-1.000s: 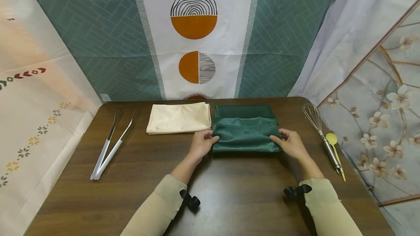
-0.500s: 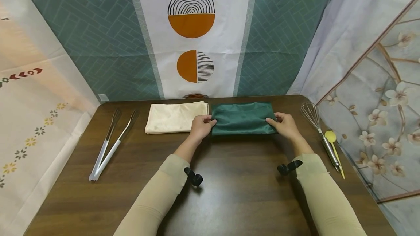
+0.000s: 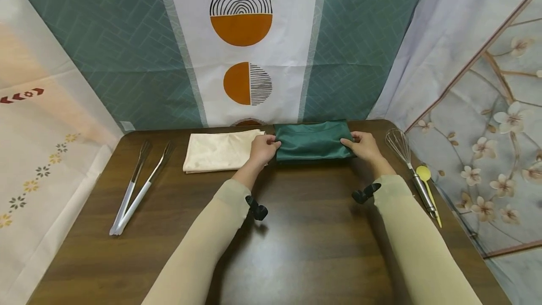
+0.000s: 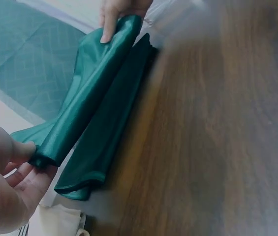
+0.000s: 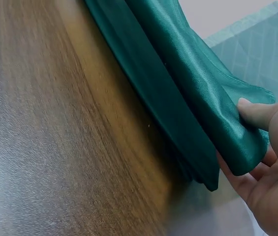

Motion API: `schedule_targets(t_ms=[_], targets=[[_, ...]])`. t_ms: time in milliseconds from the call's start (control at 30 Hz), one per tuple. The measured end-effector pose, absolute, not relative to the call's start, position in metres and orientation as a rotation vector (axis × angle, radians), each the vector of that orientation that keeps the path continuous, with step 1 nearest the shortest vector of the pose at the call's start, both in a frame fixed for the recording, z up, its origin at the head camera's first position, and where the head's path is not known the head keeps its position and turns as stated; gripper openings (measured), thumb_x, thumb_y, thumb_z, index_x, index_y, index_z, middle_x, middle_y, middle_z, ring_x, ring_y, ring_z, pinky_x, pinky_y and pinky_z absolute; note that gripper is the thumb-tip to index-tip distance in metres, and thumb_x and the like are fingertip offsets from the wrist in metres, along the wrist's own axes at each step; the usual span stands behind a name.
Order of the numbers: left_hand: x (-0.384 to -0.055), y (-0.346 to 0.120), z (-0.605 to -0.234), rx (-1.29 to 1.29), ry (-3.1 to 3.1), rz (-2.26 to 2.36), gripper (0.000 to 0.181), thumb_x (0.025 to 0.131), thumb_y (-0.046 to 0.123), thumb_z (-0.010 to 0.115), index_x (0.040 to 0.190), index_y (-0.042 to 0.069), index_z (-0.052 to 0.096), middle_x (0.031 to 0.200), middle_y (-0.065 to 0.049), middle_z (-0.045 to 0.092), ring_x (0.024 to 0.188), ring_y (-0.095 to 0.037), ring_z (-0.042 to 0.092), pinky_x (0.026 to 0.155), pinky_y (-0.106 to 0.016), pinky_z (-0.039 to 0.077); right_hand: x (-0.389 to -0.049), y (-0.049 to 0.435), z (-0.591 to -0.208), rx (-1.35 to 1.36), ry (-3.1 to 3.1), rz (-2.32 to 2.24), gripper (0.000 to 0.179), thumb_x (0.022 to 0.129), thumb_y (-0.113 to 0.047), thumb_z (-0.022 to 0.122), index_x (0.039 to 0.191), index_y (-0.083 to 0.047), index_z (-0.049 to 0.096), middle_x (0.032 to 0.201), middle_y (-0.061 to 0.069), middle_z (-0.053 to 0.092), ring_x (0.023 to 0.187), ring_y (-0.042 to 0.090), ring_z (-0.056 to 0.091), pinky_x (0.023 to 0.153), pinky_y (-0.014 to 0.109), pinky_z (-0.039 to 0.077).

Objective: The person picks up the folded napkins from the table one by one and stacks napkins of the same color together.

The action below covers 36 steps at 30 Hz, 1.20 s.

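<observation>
A folded, shiny dark green cloth point(image 3: 314, 141) is held by both hands near the table's back edge. My left hand point(image 3: 262, 149) pinches its left end between thumb and fingers. At the opposite end my right hand point(image 3: 366, 147) does the same, thumb on top and fingers underneath, as the right wrist view shows. Beneath the held cloth, a lower green cloth layer point(image 4: 107, 132) lies along the table, with a gap between the two in the left wrist view. Left of them lies a folded cream cloth point(image 3: 220, 152), its right end partly covered by my left hand.
Metal tongs point(image 3: 134, 189) with pale handles lie on the left of the brown table point(image 3: 305, 248). A whisk point(image 3: 410, 168) and a yellow spoon point(image 3: 427, 187) lie along the right side. Patterned fabric point(image 3: 347, 60) hangs right behind the table.
Both hands have carried the held green cloth away from the person toward the table's back, over the other green layer, which is now covered in the head view. Both grips stayed the same.
</observation>
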State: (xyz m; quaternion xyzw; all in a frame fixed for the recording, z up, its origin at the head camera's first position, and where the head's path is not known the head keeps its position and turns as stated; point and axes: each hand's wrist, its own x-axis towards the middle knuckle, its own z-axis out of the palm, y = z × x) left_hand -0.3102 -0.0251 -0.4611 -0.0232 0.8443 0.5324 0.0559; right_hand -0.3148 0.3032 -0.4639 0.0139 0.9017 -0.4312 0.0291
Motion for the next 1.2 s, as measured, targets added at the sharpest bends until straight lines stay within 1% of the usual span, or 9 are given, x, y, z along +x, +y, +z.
schedule_targets(t_ms=[67, 167, 400, 567, 633, 767, 933, 1067, 1200], targets=[[-0.311, -0.024, -0.461, -0.075, 2.580, 1.598, 0.038, 0.101, 0.021, 0.065, 0.134, 0.002, 0.065, 0.123, -0.014, 0.066, 0.114, -0.028, 0.062, 0.093, -0.041, 0.054, -0.318, 0.302, -0.466, 0.054, 2.785, -1.325, 0.061, 0.102, -0.033, 0.063, 0.142, 0.011, 0.049, 0.144, 0.032, 0.048, 0.134, 0.046, 0.044, 0.109, 0.056, 0.040], [-0.312, -0.024, -0.462, -0.094, 2.604, 1.580, 0.037, 0.101, 0.019, 0.065, 0.133, 0.002, 0.065, 0.122, -0.015, 0.067, 0.115, -0.029, 0.062, 0.094, -0.045, 0.054, -0.321, 0.300, -0.470, 0.033, 2.820, -1.286, 0.057, 0.102, -0.030, 0.063, 0.139, 0.010, 0.053, 0.141, 0.032, 0.052, 0.131, 0.046, 0.048, 0.106, 0.054, 0.043], [-0.316, -0.022, -0.467, -0.018, 2.667, 1.497, 0.034, 0.098, 0.007, 0.065, 0.131, -0.001, 0.065, 0.122, -0.017, 0.067, 0.116, -0.031, 0.062, 0.095, -0.042, 0.054, -0.326, 0.297, -0.473, -0.040, 2.891, -1.194, 0.033, 0.102, -0.019, 0.062, 0.123, 0.006, 0.066, 0.113, 0.026, 0.067, 0.099, 0.035, 0.060, 0.086, 0.043, 0.048], [-0.320, -0.019, -0.467, 0.008, 2.676, 1.495, 0.032, 0.098, 0.005, 0.064, 0.129, -0.002, 0.066, 0.121, -0.017, 0.068, 0.116, -0.030, 0.062, 0.097, -0.040, 0.052, -0.330, 0.298, -0.470, 0.027, 2.924, -1.214, 0.034, 0.101, -0.021, 0.063, 0.125, 0.003, 0.067, 0.112, 0.025, 0.069, 0.105, 0.038, 0.060, 0.094, 0.049, 0.047], [-0.321, -0.018, -0.468, 0.001, 2.674, 1.500, 0.031, 0.098, 0.004, 0.064, 0.128, -0.002, 0.067, 0.120, -0.016, 0.069, 0.116, -0.029, 0.063, 0.098, -0.039, 0.052, -0.331, 0.300, -0.470, 0.035, 2.927, -1.200, 0.034, 0.102, -0.021, 0.062, 0.126, 0.003, 0.067, 0.113, 0.026, 0.068, 0.112, 0.041, 0.057, 0.103, 0.054, 0.041], [-0.322, -0.016, -0.471, 0.016, 2.717, 1.455, 0.030, 0.097, 0.004, 0.065, 0.127, -0.002, 0.068, 0.117, -0.015, 0.070, 0.113, -0.029, 0.064, 0.097, -0.038, 0.053, -0.330, 0.301, -0.472, 0.049, 2.921, -1.169, 0.039, 0.102, -0.022, 0.061, 0.131, 0.004, 0.063, 0.122, 0.029, 0.063, 0.122, 0.046, 0.051, 0.109, 0.059, 0.034], [-0.324, -0.013, -0.470, 0.048, 2.833, 1.434, 0.030, 0.095, 0.003, 0.065, 0.124, -0.002, 0.069, 0.112, -0.014, 0.072, 0.108, -0.029, 0.066, 0.098, -0.040, 0.051, -0.328, 0.300, -0.475, 0.106, 2.994, -1.229, 0.041, 0.101, -0.022, 0.063, 0.130, 0.007, 0.062, 0.126, 0.030, 0.064, 0.123, 0.046, 0.051, 0.109, 0.056, 0.036], [-0.319, -0.018, -0.466, 0.125, 2.920, 1.419, 0.031, 0.097, 0.012, 0.068, 0.124, -0.003, 0.068, 0.111, -0.014, 0.071, 0.105, -0.030, 0.065, 0.095, -0.043, 0.050, -0.319, 0.296, -0.474, 0.133, 3.111, -1.232, 0.038, 0.100, -0.023, 0.065, 0.122, 0.008, 0.066, 0.114, 0.026, 0.069, 0.111, 0.041, 0.060, 0.103, 0.052, 0.043], [-0.309, -0.029, -0.465, 0.259, 2.991, 1.391, 0.030, 0.099, 0.016, 0.067, 0.122, -0.003, 0.069, 0.109, -0.015, 0.071, 0.099, -0.030, 0.065, 0.090, -0.044, 0.052, -0.304, 0.290, -0.466, 0.067, 3.198, -1.178, 0.040, 0.100, -0.024, 0.064, 0.122, 0.009, 0.065, 0.115, 0.026, 0.068, 0.106, 0.041, 0.063, 0.097, 0.054, 0.048]])
